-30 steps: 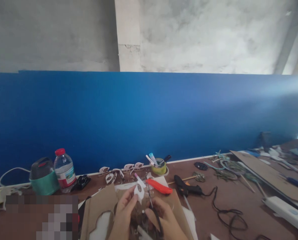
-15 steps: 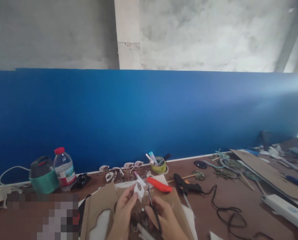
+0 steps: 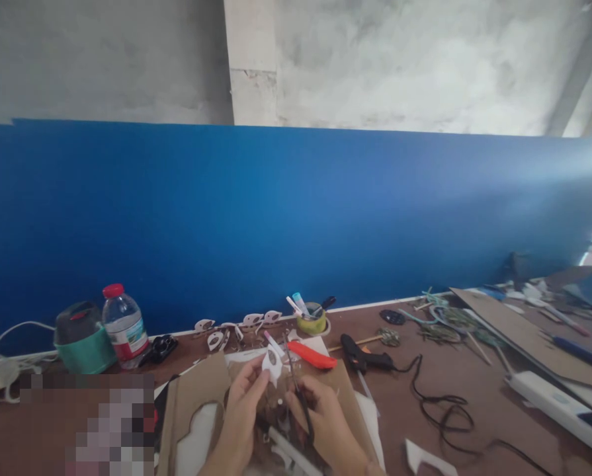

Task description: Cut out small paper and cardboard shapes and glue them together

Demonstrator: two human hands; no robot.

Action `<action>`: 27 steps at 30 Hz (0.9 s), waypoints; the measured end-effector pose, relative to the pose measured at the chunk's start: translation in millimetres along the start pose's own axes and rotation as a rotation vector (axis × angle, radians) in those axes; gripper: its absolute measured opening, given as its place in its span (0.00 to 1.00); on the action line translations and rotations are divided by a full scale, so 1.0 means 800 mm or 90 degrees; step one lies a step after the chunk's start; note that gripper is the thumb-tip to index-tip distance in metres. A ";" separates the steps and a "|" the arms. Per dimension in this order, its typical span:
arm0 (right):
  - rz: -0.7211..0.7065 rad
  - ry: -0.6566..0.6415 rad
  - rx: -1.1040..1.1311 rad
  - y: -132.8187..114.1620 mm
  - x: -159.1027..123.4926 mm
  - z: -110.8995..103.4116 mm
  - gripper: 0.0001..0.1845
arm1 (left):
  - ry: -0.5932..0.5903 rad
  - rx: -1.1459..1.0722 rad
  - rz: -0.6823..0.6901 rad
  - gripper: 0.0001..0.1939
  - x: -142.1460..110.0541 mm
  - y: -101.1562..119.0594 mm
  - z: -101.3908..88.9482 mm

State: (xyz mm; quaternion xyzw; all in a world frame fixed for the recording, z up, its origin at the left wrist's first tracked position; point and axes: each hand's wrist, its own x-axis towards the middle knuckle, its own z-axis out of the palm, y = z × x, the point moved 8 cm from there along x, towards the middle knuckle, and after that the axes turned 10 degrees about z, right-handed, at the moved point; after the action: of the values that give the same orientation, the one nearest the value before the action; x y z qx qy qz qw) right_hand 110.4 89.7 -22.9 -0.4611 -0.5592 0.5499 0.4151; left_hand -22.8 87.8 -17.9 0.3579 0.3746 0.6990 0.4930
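Note:
Between the thumb and fingers of my left hand (image 3: pixel 243 403) is a small white leaf-shaped cut-out (image 3: pixel 272 365) with an opening in it, held upright. My right hand (image 3: pixel 320 410) is closed round a pair of dark scissors (image 3: pixel 303 406), their thin blades pointing up and away from me. The blades are just right of the cut-out and look apart from it. Below both hands lies an open cardboard box (image 3: pixel 196 380) with white scraps (image 3: pixel 296 453) and small dark items that I cannot make out. An orange-red utility knife (image 3: pixel 313 355) rests just beyond the scissors.
Similar white cut-outs (image 3: pixel 219 339) line the table's back edge beside a yellow-green pen holder (image 3: pixel 311 322). To the right lie a black glue gun (image 3: pixel 362 356) with its cord, a power strip (image 3: pixel 556 403) and cardboard (image 3: pixel 524 340). A red-capped bottle (image 3: pixel 126 330) stands left.
The view has shifted slightly, so the table things appear a little higher and further left. Both hands keep their holds, with the scissors still beside the cut-out.

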 end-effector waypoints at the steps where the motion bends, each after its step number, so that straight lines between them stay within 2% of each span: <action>1: -0.002 0.002 0.001 -0.002 -0.001 -0.001 0.20 | 0.007 0.005 0.004 0.24 0.001 0.000 -0.002; 7: -0.044 0.000 0.026 -0.020 -0.008 -0.005 0.18 | 0.050 0.042 0.044 0.24 0.000 0.006 -0.009; 11: -0.050 0.002 -0.002 -0.020 -0.009 -0.005 0.16 | 0.066 0.048 0.060 0.25 -0.001 0.009 -0.012; 20: -0.038 -0.032 0.025 -0.019 -0.008 -0.001 0.12 | 0.051 0.036 0.074 0.26 0.003 0.004 -0.015; 27: -0.068 -0.001 -0.024 -0.011 -0.005 -0.006 0.10 | 0.041 0.023 0.071 0.28 0.000 0.008 -0.010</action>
State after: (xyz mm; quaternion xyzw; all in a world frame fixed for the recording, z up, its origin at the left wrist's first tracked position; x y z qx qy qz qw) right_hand 115.2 87.2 -14.1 -0.4377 -0.5935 0.5167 0.4350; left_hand -32.5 85.1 -15.8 0.3642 0.3825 0.7297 0.4342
